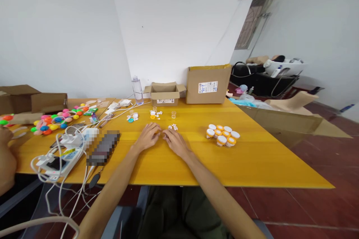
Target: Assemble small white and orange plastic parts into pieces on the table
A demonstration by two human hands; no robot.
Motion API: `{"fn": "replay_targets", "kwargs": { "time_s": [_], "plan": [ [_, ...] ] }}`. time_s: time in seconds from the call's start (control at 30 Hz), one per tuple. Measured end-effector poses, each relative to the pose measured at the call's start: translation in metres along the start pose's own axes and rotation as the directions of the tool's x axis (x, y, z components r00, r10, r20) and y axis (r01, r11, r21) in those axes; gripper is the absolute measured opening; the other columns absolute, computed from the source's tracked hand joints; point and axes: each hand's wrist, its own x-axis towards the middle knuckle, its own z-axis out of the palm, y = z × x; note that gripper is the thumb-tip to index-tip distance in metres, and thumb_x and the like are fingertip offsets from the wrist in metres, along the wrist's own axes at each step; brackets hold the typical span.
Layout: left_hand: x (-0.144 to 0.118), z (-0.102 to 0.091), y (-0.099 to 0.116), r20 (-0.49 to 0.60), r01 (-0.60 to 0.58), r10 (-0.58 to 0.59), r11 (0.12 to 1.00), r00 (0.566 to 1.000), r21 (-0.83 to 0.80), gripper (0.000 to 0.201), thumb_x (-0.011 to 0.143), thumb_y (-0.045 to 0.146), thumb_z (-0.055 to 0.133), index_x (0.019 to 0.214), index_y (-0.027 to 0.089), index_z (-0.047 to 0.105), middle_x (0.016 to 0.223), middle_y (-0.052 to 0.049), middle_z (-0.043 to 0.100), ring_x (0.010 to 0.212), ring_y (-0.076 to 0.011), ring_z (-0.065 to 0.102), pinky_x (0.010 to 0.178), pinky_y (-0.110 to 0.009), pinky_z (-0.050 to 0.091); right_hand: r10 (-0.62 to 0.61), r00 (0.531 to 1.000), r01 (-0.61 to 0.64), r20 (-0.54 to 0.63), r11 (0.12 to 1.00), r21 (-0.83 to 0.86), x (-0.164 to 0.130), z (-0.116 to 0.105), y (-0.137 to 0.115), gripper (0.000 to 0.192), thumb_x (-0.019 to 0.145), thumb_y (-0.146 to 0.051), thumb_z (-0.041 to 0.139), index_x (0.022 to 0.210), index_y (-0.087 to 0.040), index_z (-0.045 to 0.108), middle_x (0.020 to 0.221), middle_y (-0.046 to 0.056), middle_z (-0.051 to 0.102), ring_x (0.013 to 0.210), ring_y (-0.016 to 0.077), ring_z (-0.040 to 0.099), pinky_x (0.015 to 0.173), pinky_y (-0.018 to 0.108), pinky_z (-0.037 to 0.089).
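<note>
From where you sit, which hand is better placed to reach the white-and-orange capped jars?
Probably the right hand. It lies on the yellow table on the same side as the jars; the left hand would have to cross over it.

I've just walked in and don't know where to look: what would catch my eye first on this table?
Probably the person's two hands, the left hand and right hand, meeting fingertip to fingertip at the middle of the yellow table. Just right of them stands a tight cluster of small jars with white and orange lids. At the far left lies a bright scatter of coloured round pieces, with a tangle of white cables in front of it.
</note>
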Motion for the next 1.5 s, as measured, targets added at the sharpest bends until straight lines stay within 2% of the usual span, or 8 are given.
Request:
{"fn": "replay_targets", "kwargs": {
  "time_s": [0.17,0.5,0.67,0.87,1.07,1.2,1.5],
  "plan": [
    [-0.0008,0.0018,0.0037,0.022,-0.038,0.038,0.999,0.999,0.015,0.016,0.086,0.017,0.051,0.099,0.024,0.058,0.106,-0.006,0.063,0.099,-0.0237,0.054,0.089,-0.039,0.043,0.011,1.0,-0.01,-0.012,0.998,0.069,0.001,-0.0014,-0.0006,0.028,0.085,-0.006,0.055,0.103,-0.026,0.064,0.101,0.004,0.066,0.089,0.0179,0.062,0.079,0.029,0.048],
    [0.0016,0.0028,0.0076,0.082,-0.052,0.05,0.998,0.995,0.02,0.011,0.087,0.025,0.054,0.098,0.025,0.057,0.105,-0.006,0.061,0.098,-0.0245,0.052,0.088,-0.04,0.042,0.066,0.998,-0.067,0.014,0.978,0.196,0.0057,-0.0061,-0.0026,0.02,0.082,-0.006,0.055,0.088,-0.023,0.063,0.091,0.002,0.067,0.082,0.017,0.062,0.077,0.029,0.048],
    [0.0025,0.0055,0.0065,0.102,-0.035,0.033,0.999,0.994,0.013,0.008,0.087,0.024,0.053,0.095,0.025,0.056,0.099,-0.005,0.06,0.096,-0.0234,0.052,0.087,-0.039,0.041,0.046,0.999,-0.047,0.011,0.986,0.158,0.0056,-0.0074,-0.0039,0.021,0.083,-0.005,0.053,0.087,-0.023,0.063,0.09,0.002,0.068,0.083,0.0171,0.063,0.077,0.029,0.048],
    [0.0033,0.0058,0.0052,0.078,-0.013,0.012,1.0,0.997,0.009,0.01,0.083,0.021,0.054,0.092,0.025,0.055,0.1,-0.005,0.061,0.098,-0.0244,0.052,0.088,-0.04,0.041,0.023,1.0,-0.023,0.002,0.999,0.033,0.0034,-0.009,-0.0069,0.022,0.085,-0.007,0.053,0.092,-0.024,0.065,0.093,0.003,0.068,0.085,0.0177,0.063,0.077,0.029,0.048],
    [0.0009,0.0033,0.0028,0.073,0.016,-0.015,1.0,0.997,-0.011,0.017,0.081,0.021,0.056,0.097,0.024,0.053,0.104,-0.005,0.059,0.099,-0.0244,0.051,0.089,-0.041,0.041,-0.117,0.993,0.118,0.012,0.991,-0.06,0.0034,-0.0093,-0.0084,0.023,0.09,-0.01,0.052,0.1,-0.025,0.066,0.097,0.004,0.065,0.089,0.0177,0.06,0.081,0.03,0.047],
    [0.0004,0.0012,0.0026,0.099,0.027,-0.025,1.0,0.995,-0.015,0.022,0.077,0.017,0.056,0.097,0.024,0.052,0.105,-0.005,0.058,0.1,-0.0249,0.051,0.089,-0.041,0.04,-0.164,0.985,0.168,0.048,0.979,-0.116,0.0053,-0.0078,-0.0071,0.022,0.091,-0.011,0.051,0.096,-0.025,0.067,0.097,0.005,0.064,0.088,0.0181,0.058,0.08,0.03,0.046],
    [0.0014,0.0024,0.0059,0.125,0.007,-0.003,0.999,0.992,-0.035,0.019,0.078,0.015,0.056,0.094,0.024,0.054,0.109,-0.006,0.058,0.103,-0.0251,0.05,0.09,-0.042,0.04,-0.143,0.989,0.147,0.047,0.984,-0.096,0.0054,-0.004,-0.0018,0.021,0.092,-0.011,0.05,0.089,-0.025,0.066,0.093,0.003,0.064,0.085,0.0176,0.059,0.075,0.028,0.046]
  ]
}}
